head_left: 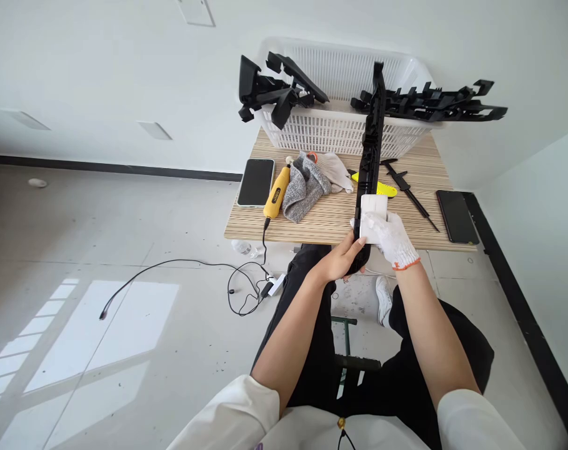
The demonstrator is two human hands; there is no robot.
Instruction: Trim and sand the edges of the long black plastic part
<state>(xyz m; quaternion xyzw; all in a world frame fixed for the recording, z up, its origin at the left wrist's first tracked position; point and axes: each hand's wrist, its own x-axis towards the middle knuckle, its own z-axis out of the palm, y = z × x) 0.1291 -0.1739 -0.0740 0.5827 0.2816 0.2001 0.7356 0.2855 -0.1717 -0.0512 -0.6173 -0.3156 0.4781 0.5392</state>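
Observation:
A long black plastic trim part (370,150) stands tilted up in front of me, its far end reaching over the basket. My left hand (342,256), bare, is closed round its near end. My right hand (390,237) wears a white knitted glove with an orange cuff. Its fingers grip a flat white block (373,209), which lies against the side of the trim part; what the block is made of I cannot tell. Behind the part, a yellow utility knife (385,189) lies partly hidden on the table.
A white plastic basket (321,130) holds black parts (284,87) on the left and more black parts (433,103) on the right. On the table (246,230) lie a yellow rotary tool (277,192), grey cloth (305,190), calipers (409,192) and two phones. A cable (185,260) trails across the floor.

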